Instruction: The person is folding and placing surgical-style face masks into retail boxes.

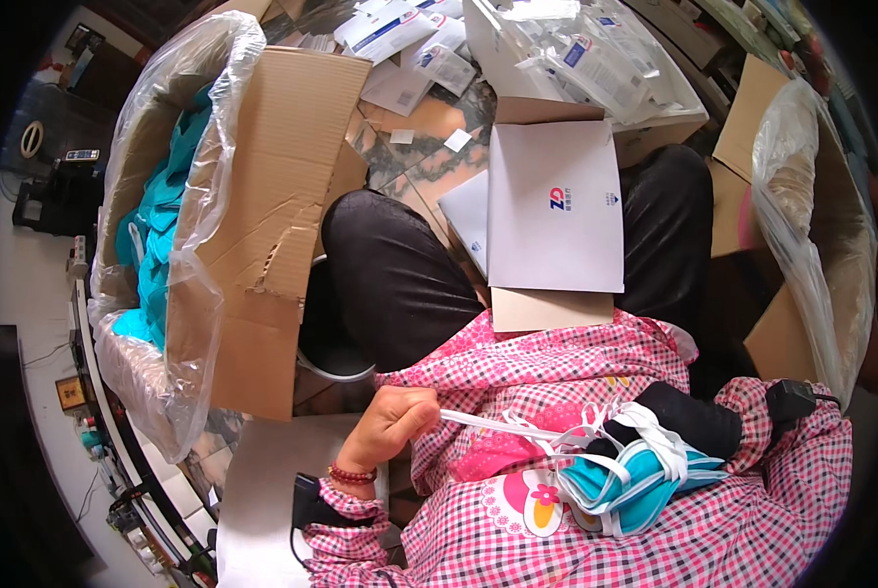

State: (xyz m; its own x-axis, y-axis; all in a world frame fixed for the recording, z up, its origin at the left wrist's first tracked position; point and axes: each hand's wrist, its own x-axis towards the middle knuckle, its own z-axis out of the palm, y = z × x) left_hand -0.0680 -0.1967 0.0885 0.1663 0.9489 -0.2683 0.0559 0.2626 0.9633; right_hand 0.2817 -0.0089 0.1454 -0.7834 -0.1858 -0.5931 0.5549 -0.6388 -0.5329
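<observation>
My left hand [397, 421] is closed in a fist and grips one end of a white strap [493, 422], drawn taut to the left. That strap runs to a bundle of folded teal cloth pieces [645, 475] with white edging and several loose white straps. My right hand [676, 414], covered in black, is closed round the bundle at my chest; white straps cross over it, and its fingertips are largely hidden. Ahead of my hands, a white carton [557, 255] with open cardboard flaps sits between my knees.
At the left, a plastic-lined cardboard box [272, 196] holds teal cloth pieces [155, 235]. An open white box [674, 122] of clear packets [606, 78] is at the far side, near scattered white packets [390, 34]. Another plastic-lined box [851, 235] stands right. A bin [336, 372] sits by my left knee.
</observation>
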